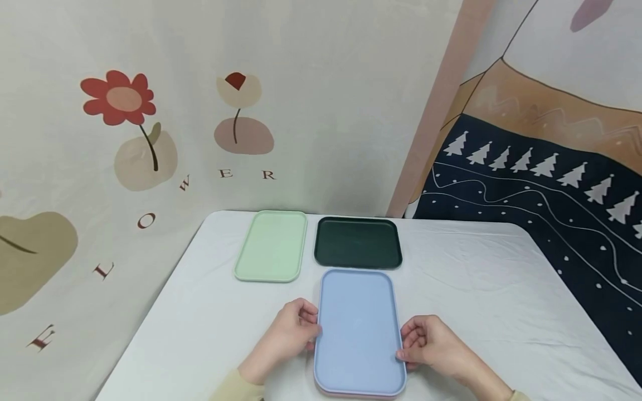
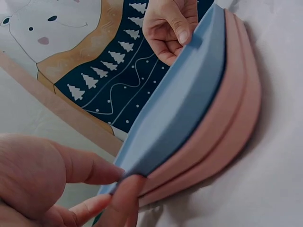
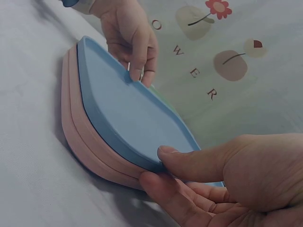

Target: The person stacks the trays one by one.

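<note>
A blue tray (image 1: 357,331) lies on top of a stack, its long sides running away from me. Under it, pink trays (image 2: 232,109) show their rims in both wrist views. My left hand (image 1: 295,328) pinches the blue tray's left edge between thumb and fingers. On the opposite long edge, my right hand (image 1: 428,345) pinches the rim, thumb on top and fingers below, as the right wrist view shows. Beyond the stack lie a dark green tray (image 1: 358,243), set crosswise, and a light green tray (image 1: 271,246) to its left.
The trays rest on a table with a white cloth (image 1: 466,267). A cloth with printed flowers and letters (image 1: 321,111) hangs behind and to the left. At the right hangs a dark cloth with printed trees (image 1: 526,189).
</note>
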A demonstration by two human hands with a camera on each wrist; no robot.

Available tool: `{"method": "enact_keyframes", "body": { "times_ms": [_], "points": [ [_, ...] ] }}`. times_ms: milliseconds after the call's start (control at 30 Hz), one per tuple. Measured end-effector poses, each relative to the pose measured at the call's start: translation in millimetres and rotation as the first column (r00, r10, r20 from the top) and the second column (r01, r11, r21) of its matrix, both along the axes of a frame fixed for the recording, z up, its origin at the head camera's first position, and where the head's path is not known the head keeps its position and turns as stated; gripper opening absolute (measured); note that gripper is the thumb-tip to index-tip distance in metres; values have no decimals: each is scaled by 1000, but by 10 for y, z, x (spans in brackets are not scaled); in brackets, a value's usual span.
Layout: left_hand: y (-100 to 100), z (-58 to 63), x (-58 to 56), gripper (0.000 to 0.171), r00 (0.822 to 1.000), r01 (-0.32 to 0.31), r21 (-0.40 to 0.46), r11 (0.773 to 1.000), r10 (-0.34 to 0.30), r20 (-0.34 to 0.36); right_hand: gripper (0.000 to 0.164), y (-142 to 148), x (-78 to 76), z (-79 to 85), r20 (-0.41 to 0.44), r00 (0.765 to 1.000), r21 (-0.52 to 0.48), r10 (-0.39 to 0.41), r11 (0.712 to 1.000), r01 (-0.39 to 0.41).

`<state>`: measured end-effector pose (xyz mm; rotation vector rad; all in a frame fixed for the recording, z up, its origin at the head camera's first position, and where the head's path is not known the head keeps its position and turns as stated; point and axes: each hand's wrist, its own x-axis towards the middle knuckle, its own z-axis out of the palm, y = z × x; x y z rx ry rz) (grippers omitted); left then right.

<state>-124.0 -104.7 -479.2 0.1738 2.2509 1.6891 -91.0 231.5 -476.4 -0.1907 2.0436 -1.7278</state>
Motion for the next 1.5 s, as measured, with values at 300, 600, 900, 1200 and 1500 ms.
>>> {"method": "enact_keyframes", "body": {
  "times_ms": [300,600,900,1200,1500],
  "points": [
    [-16,100,-66,41,1000,-2,46,999,1,5,33,46,-55,68,-18,1000,-25,16,1000,-16],
    [-15,220,-350,44,997,-68,7,998,68,-23,46,150,-389,199,7,1000,-29,-7,1000,7],
    [45,294,-699,51,993,-122,-37,992,121,-7,52,266,-819,322,-10,997,34,-81,996,81],
    [120,205,-968,49,991,-135,-155,979,137,6,49,329,-1207,326,6,993,57,-121,991,121],
    [155,169,-1154,48,987,-163,-247,955,155,-49,45,339,-1615,321,-35,987,129,-158,978,161]
  ]
}}
